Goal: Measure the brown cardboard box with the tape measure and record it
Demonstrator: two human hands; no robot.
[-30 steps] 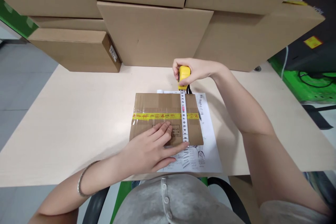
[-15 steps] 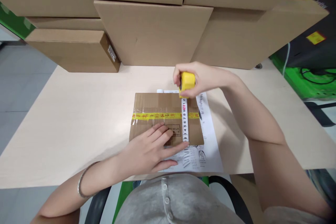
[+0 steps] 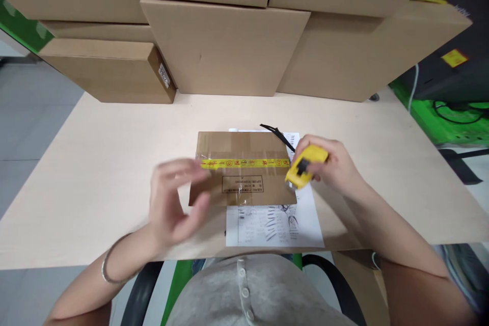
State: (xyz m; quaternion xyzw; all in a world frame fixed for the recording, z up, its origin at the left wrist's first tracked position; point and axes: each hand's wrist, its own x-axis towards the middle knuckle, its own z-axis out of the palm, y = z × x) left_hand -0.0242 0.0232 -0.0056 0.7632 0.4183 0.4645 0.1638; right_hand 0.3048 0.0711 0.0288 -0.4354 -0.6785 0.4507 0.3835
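Observation:
A small cardboard box (image 3: pixel 244 147) with a strip of yellow printed tape (image 3: pixel 248 163) across its top lies on printed sheets of paper (image 3: pixel 275 226). My right hand (image 3: pixel 332 163) is closed around a yellow tape measure (image 3: pixel 307 165), held over the box's right edge, and no blade shows out of its case. My left hand (image 3: pixel 173 201) is blurred and raised beside the box's left end, with thumb and fingers apart and nothing between them. The black strap (image 3: pixel 280 136) of the tape measure trails behind it toward the box's far right corner.
Large cardboard boxes (image 3: pixel 225 51) are stacked along the back of the table (image 3: pixel 114 178). A flatter box (image 3: pixel 107 71) stands at the back left. To the right are a black case (image 3: pixel 439 76) and cables (image 3: pixel 456 112) on a green surface.
The tape measure's blade has gone back into its case, and my right hand has moved it nearer and to the right. My left hand has lifted off the box and shifted left.

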